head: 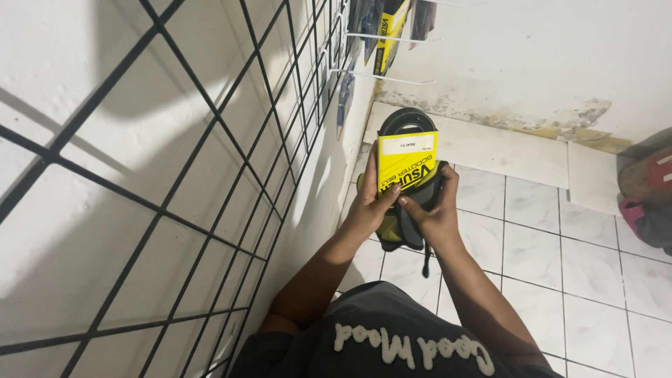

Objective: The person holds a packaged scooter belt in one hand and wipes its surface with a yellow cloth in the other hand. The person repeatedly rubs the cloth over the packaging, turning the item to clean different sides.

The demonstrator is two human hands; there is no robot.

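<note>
A black wire grid panel [175, 182] covers the white wall on the left, above a floor of white tiles [560, 280]. Further along the grid, white hooks [381, 36] carry more yellow-and-black packs. Over the tiles and close to the wall, a person holds a black rubber belt in a yellow card sleeve [406, 157] at chest height. The left hand [371, 203] grasps the sleeve's left edge, thumb on its face; the right hand [434, 210] clasps the belt's lower right side.
</note>
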